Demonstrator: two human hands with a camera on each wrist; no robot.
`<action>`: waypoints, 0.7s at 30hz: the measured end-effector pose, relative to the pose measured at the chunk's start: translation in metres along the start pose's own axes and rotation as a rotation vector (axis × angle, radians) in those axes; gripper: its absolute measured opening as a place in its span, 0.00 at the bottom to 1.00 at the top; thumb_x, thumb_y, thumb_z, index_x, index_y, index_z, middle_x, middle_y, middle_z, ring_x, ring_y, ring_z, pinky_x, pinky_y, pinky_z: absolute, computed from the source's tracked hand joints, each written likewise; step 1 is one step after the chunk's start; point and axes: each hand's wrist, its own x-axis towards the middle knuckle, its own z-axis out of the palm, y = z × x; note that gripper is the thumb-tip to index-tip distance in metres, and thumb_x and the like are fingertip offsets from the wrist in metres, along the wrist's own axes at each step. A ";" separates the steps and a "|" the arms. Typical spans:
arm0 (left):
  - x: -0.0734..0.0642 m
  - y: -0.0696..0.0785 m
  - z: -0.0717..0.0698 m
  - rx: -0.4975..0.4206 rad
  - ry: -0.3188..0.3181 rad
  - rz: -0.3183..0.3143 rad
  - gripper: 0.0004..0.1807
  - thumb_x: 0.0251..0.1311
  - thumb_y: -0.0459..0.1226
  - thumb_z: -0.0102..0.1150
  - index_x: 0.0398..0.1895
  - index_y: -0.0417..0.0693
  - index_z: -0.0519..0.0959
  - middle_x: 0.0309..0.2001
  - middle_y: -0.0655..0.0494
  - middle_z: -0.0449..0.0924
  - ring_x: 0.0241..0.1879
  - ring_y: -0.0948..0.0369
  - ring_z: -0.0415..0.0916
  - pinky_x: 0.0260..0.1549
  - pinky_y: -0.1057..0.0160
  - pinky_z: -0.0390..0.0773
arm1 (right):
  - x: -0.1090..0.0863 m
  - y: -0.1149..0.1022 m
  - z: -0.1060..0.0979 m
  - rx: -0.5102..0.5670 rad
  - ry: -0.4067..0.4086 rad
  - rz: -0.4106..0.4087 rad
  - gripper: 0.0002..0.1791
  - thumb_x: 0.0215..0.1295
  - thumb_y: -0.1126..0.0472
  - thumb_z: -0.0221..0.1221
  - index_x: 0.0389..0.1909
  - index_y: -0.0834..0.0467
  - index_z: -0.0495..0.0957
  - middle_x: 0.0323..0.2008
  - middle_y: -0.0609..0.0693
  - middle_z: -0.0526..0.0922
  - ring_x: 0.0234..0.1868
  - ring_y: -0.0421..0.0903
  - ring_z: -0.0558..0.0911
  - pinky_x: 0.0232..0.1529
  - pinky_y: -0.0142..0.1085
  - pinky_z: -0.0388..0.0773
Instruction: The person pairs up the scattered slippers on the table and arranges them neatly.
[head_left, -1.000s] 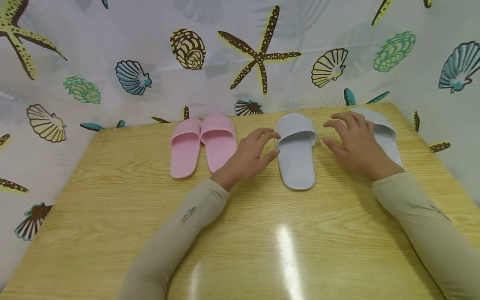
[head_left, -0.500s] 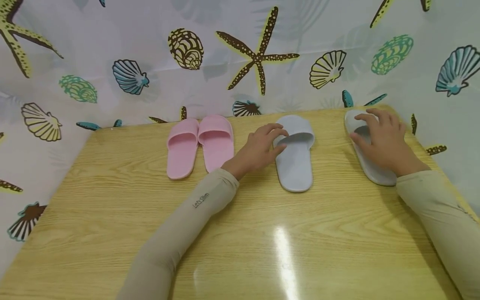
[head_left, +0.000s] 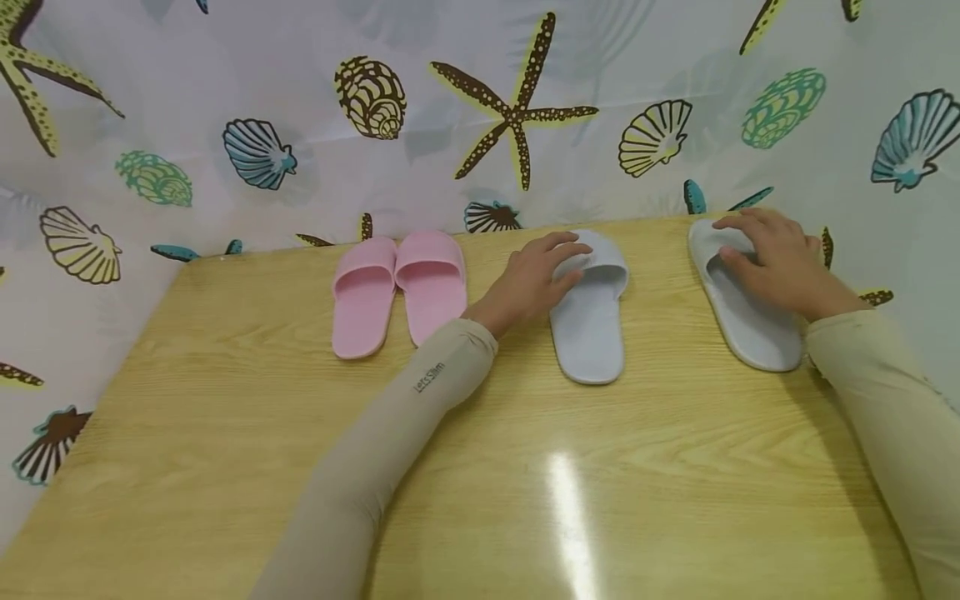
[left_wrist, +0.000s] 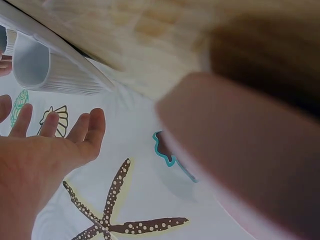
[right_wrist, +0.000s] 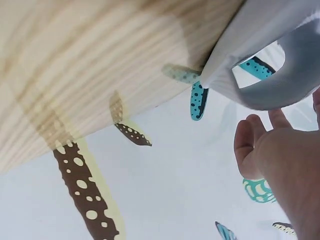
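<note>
On the glossy, yellowish wood-grain tabletop (head_left: pixel 247 400), two pink slide slippers with broad straps (head_left: pixel 365 312) sit side by side at the left, their straps touching. Next, the left hand (head_left: pixel 536 275) hovers at a pale grey slide slipper with a broad strap (head_left: pixel 590 337), fingers loosely bent and well spread, gripping nothing. Farther right, a matching pale grey slipper (head_left: pixel 757 337) lies slanted, toe end leftward; over its strap is the right hand (head_left: pixel 780 258), fingers gently curved, thumb apart, holding nothing; whether they touch, I cannot tell.
</note>
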 end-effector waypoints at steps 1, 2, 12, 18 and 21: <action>0.004 0.000 0.000 0.006 -0.002 0.003 0.23 0.75 0.50 0.47 0.70 0.65 0.68 0.75 0.60 0.60 0.74 0.58 0.58 0.65 0.48 0.65 | 0.001 0.002 -0.002 0.001 -0.003 0.001 0.30 0.78 0.41 0.39 0.74 0.52 0.58 0.77 0.68 0.46 0.73 0.80 0.43 0.55 0.81 0.39; 0.007 0.000 0.001 0.013 -0.008 0.005 0.23 0.75 0.50 0.46 0.71 0.65 0.68 0.75 0.59 0.60 0.74 0.58 0.58 0.65 0.48 0.65 | 0.002 0.003 -0.004 0.004 -0.008 0.007 0.31 0.78 0.41 0.39 0.74 0.52 0.57 0.77 0.68 0.47 0.73 0.79 0.44 0.55 0.81 0.39; 0.019 0.003 -0.001 -0.052 -0.009 -0.021 0.21 0.73 0.49 0.50 0.65 0.59 0.71 0.69 0.54 0.64 0.69 0.57 0.65 0.63 0.50 0.66 | 0.009 0.006 -0.007 0.025 -0.111 0.061 0.33 0.78 0.40 0.38 0.76 0.54 0.52 0.76 0.69 0.49 0.73 0.76 0.48 0.55 0.78 0.38; 0.018 0.000 -0.001 -0.047 -0.058 -0.055 0.20 0.74 0.50 0.49 0.65 0.59 0.72 0.70 0.54 0.63 0.68 0.57 0.65 0.64 0.49 0.65 | 0.009 0.005 -0.008 0.015 -0.156 0.076 0.35 0.79 0.40 0.35 0.76 0.57 0.50 0.75 0.72 0.49 0.71 0.77 0.50 0.54 0.76 0.42; 0.016 -0.003 -0.001 -0.044 -0.069 -0.087 0.20 0.74 0.51 0.49 0.65 0.60 0.72 0.70 0.55 0.63 0.67 0.57 0.66 0.65 0.49 0.65 | 0.009 0.005 -0.007 0.020 -0.171 0.074 0.35 0.79 0.40 0.35 0.76 0.57 0.49 0.75 0.72 0.49 0.71 0.78 0.50 0.54 0.76 0.41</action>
